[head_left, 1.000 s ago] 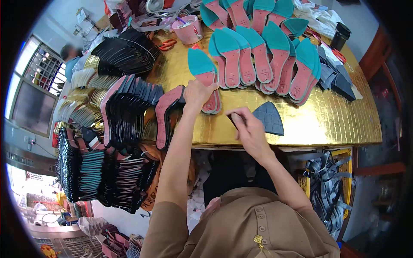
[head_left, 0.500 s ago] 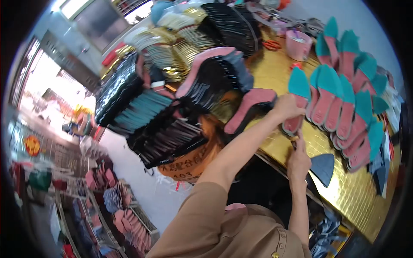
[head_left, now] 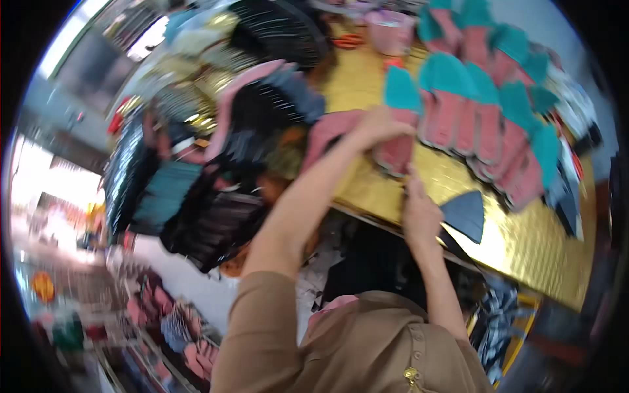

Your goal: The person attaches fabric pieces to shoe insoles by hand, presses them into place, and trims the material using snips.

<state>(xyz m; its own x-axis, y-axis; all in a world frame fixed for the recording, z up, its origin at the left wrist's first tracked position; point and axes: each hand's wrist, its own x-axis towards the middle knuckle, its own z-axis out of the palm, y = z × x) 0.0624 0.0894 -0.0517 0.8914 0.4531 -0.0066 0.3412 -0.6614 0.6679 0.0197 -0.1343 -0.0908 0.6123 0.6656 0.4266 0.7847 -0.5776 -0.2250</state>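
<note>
A pink insole with a teal toe piece (head_left: 401,90) lies on the gold-covered table (head_left: 367,187) in front of me. My left hand (head_left: 382,128) is closed over its middle from the left, its fingers partly smeared by motion. Close to the heel end, my right hand (head_left: 420,213) is curled, with the index finger pointing up at the heel. Whatever sits inside its fingers is hidden. A dark grey rounded triangular piece (head_left: 466,216) lies just right of this hand. Another pink insole (head_left: 331,134) is partly covered by my left forearm.
Several pink insoles with teal toes (head_left: 452,114) lie overlapping at the right. A pink cup (head_left: 391,31) and orange-handled scissors (head_left: 347,41) stand at the back. Bundles of black shiny strips (head_left: 219,209) crowd the left. Racks with pink pieces (head_left: 157,301) stand lower left.
The view has swung, so the table and both hands appear farther left and higher. Both hands keep about the same place at the insole.
</note>
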